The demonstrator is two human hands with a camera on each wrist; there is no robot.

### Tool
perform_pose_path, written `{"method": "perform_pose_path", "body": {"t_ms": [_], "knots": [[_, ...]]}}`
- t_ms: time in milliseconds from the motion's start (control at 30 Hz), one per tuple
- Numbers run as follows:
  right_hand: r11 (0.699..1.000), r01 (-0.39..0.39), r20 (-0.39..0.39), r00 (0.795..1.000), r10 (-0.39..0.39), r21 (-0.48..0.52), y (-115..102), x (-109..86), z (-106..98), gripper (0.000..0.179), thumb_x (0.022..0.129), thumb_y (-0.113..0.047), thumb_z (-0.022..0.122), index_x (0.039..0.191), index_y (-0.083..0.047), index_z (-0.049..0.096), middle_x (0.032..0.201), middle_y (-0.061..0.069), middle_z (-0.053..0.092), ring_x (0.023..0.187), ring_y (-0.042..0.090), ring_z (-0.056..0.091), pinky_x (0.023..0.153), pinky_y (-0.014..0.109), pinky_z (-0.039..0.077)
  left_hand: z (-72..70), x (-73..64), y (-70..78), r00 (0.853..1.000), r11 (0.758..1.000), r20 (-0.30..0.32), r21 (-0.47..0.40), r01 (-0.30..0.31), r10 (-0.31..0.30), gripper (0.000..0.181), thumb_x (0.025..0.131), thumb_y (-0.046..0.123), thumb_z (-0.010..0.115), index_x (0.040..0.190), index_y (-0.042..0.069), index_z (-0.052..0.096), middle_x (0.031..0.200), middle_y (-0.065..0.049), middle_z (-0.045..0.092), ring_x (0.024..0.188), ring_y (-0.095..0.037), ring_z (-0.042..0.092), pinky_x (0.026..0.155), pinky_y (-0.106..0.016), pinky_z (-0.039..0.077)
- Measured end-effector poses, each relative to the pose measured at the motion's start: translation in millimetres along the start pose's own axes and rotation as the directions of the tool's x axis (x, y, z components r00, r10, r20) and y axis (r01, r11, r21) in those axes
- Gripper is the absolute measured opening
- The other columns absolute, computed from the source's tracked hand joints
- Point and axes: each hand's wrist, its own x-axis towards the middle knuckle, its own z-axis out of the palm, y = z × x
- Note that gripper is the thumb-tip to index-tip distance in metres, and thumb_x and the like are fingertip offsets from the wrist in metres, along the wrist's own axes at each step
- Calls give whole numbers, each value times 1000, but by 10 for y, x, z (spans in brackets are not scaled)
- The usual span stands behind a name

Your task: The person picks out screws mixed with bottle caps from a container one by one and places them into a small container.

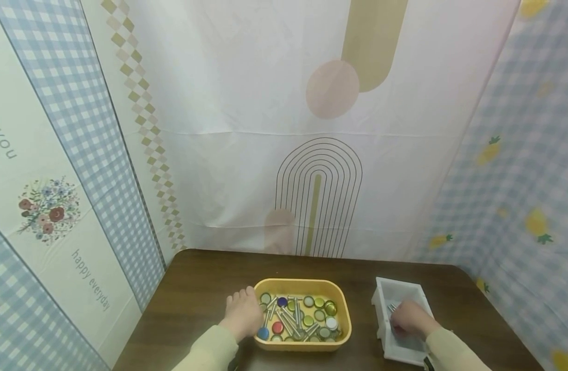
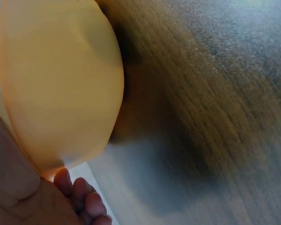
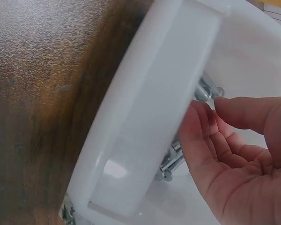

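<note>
My left hand point(image 1: 244, 315) grips the left rim of a yellow plastic tray point(image 1: 302, 347); in the left wrist view the palm meets the tray's end and the fingertips point(image 2: 93, 204) curl beside it. Inside the tray lie several silver headed pins point(image 1: 290, 322) mixed with bottle caps point(image 1: 277, 327) in red, blue, gold, white and silver. My right hand point(image 1: 411, 317) is down in a white plastic bin point(image 1: 406, 355), fingers bent, thumb close to the index finger. Silver pins point(image 3: 208, 89) show right at those fingertips, and more pins point(image 3: 171, 164) lie behind the hand. I cannot tell whether it holds any.
Both containers stand on a dark brown wooden table point(image 1: 210, 278), with a strip of tabletop between them. A white printed cloth point(image 1: 228, 154) hangs behind the table's back edge. Blue checked cloths point(image 1: 520, 206) hang at the sides.
</note>
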Motion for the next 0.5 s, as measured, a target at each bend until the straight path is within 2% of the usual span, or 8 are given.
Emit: {"method": "perform_pose_path", "body": {"t_ms": [200, 367, 500], "knots": [[994, -33, -14, 999, 35, 101, -18, 12, -154, 22, 77, -4, 57, 56, -7, 52, 52, 3, 52, 48, 15, 48, 48, 28, 39, 7, 4, 6, 1000, 1000, -5, 4, -2, 2, 29, 88, 21, 56, 104, -1, 46, 86, -13, 47, 83, -30, 46, 80, -50, 35], [983, -47, -29, 998, 53, 178, -166, 8, -378, 22, 81, -5, 54, 59, -8, 50, 56, 3, 50, 55, 18, 49, 55, 31, 41, 4, 5, 3, 1000, 1000, -10, 0, -1, 1, 32, 88, 23, 58, 105, -2, 47, 86, -14, 48, 84, -30, 47, 80, -51, 36], [980, -31, -24, 999, 36, 199, -328, -1, -525, 17, 87, -8, 54, 73, -1, 60, 70, 6, 58, 67, 19, 57, 62, 35, 48, 5, 3, 1, 1000, 1000, -9, -6, 0, 0, 32, 89, 23, 58, 105, -2, 47, 87, -15, 48, 85, -31, 48, 81, -52, 35]]}}
